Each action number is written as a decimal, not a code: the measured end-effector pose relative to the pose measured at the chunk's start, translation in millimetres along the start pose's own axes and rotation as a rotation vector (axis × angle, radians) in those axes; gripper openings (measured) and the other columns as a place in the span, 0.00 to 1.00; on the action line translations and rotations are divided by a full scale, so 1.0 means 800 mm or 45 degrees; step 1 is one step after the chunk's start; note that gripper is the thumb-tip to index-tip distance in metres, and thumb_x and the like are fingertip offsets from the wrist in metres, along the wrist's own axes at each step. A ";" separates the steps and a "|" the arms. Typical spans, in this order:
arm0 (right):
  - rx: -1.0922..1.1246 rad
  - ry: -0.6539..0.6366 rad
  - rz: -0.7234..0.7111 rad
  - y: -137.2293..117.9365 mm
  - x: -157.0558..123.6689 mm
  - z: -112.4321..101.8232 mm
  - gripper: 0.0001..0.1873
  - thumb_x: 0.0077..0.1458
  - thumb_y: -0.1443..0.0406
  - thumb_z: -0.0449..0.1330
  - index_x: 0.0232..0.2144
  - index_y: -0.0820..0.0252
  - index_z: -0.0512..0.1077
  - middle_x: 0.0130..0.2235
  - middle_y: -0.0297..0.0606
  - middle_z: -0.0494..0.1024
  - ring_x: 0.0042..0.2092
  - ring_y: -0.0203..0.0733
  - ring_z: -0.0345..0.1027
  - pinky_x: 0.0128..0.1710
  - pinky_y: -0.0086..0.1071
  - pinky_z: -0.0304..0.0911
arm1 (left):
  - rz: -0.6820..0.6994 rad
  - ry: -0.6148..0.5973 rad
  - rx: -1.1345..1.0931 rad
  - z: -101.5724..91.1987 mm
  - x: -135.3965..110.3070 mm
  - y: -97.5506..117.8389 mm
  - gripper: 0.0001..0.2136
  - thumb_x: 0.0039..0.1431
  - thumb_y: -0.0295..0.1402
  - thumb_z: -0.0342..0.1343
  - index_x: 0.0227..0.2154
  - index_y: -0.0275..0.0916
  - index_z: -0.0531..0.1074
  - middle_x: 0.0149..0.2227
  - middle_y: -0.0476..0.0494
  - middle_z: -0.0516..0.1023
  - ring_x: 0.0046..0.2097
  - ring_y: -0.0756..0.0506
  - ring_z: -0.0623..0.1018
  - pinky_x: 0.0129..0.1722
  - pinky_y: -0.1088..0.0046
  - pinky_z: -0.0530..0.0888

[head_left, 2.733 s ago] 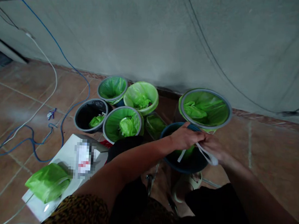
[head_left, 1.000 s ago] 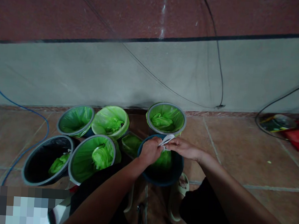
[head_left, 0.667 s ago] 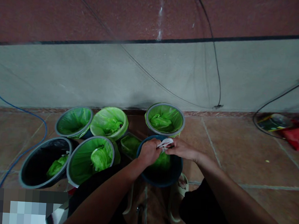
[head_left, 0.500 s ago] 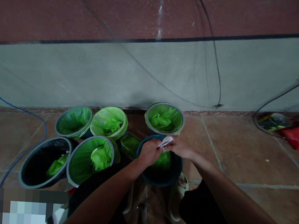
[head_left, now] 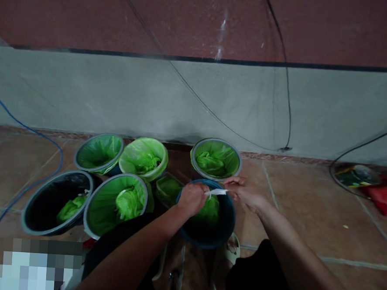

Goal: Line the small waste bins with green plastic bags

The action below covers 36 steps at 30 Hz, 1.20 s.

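Observation:
A dark blue bucket stands between my feet, with a bundled green bag or netting inside it. Above its mouth, a white strip, like a tag or tie, stretches between my hands. My left hand is closed on the strip's left end. At the other end, my right hand pinches the strip with thumb and finger, its upper fingers loosely extended. What joins the strip to the green bundle is too small to make out.
Several bins with green liners, such as this grey-rimmed one, stand along the wall. A black-lined bin is at the left. A blue hose and a black cable run nearby. A red item lies far right.
My right hand has shifted slightly right and opened its upper fingers, and the strip now lies straighter between the hands. The view has tilted a little.

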State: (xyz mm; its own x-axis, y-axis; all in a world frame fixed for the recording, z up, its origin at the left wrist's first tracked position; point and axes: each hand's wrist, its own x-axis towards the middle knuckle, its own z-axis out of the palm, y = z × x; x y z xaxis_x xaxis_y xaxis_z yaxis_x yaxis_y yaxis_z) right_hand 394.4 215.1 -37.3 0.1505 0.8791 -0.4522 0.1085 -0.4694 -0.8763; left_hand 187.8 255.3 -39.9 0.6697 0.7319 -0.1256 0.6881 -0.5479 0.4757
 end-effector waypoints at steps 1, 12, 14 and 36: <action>-0.043 0.000 0.018 0.001 0.000 0.001 0.13 0.41 0.57 0.63 0.30 0.58 0.73 0.17 0.26 0.64 0.19 0.31 0.52 0.19 0.27 0.49 | -0.008 -0.008 0.031 -0.002 0.000 0.000 0.12 0.65 0.35 0.49 0.36 0.38 0.77 0.38 0.40 0.80 0.42 0.43 0.79 0.44 0.69 0.70; -0.249 0.034 0.127 -0.001 -0.001 0.002 0.06 0.40 0.62 0.59 0.25 0.58 0.72 0.15 0.27 0.64 0.19 0.32 0.55 0.20 0.27 0.48 | -0.341 -0.099 0.030 -0.018 0.004 -0.012 0.13 0.61 0.32 0.48 0.34 0.35 0.79 0.36 0.35 0.81 0.42 0.40 0.80 0.44 0.67 0.72; -0.162 0.004 0.082 -0.007 -0.004 0.006 0.11 0.41 0.58 0.62 0.27 0.58 0.72 0.14 0.25 0.62 0.19 0.32 0.54 0.20 0.27 0.48 | -0.361 -0.066 -0.148 -0.020 0.008 -0.012 0.12 0.59 0.31 0.49 0.30 0.35 0.78 0.34 0.38 0.81 0.40 0.42 0.80 0.41 0.70 0.72; 0.129 -0.330 -0.303 -0.031 -0.025 0.041 0.23 0.49 0.46 0.64 0.34 0.60 0.72 0.21 0.29 0.67 0.24 0.32 0.57 0.27 0.29 0.56 | -0.076 -0.159 -1.232 0.013 0.011 -0.004 0.04 0.49 0.31 0.60 0.25 0.35 0.73 0.22 0.54 0.70 0.25 0.53 0.70 0.29 0.78 0.65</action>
State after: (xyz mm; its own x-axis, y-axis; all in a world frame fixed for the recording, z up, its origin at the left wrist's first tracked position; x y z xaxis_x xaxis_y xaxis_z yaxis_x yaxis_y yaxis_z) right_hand 356.3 212.0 -12.3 -0.1223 0.9607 -0.2492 0.0107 -0.2498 -0.9682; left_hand 194.3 259.5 -51.4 0.7045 0.6690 -0.2371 0.2321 0.0985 0.9677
